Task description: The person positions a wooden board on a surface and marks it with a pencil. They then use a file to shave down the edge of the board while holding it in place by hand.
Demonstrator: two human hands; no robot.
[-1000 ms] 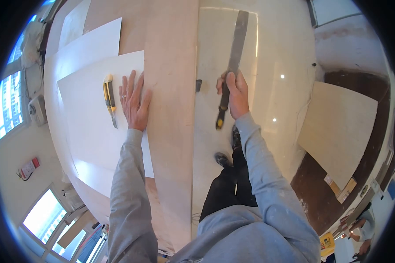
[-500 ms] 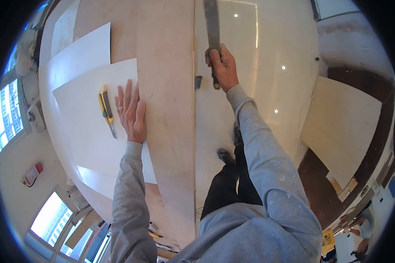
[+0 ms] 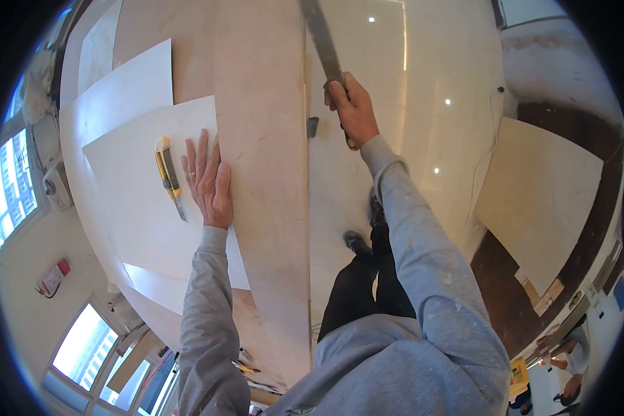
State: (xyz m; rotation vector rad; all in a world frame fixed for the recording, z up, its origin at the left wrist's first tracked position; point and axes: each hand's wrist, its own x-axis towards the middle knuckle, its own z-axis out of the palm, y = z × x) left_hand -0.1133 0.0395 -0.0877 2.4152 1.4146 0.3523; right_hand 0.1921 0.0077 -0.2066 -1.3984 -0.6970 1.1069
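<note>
Swung from 1 toward 11 o'clock: the long-bladed tool [image 3: 322, 41], with the right hand [image 3: 357, 111] nearer the desk [image 3: 270, 194].
Right fingers close round the tool's handle, leaving the blade free, presumably for control; the blade runs out of view near 12 o'clock, by the desk edge; at 8 o'clock from that grip, the left hand [image 3: 208, 184] lies open, palm down near the white sheet's [image 3: 135, 208] edge, seemingly steadying it; the utility knife [image 3: 166, 168] rests untouched just beside it at 9 o'clock, perhaps laid there within reach.
</note>
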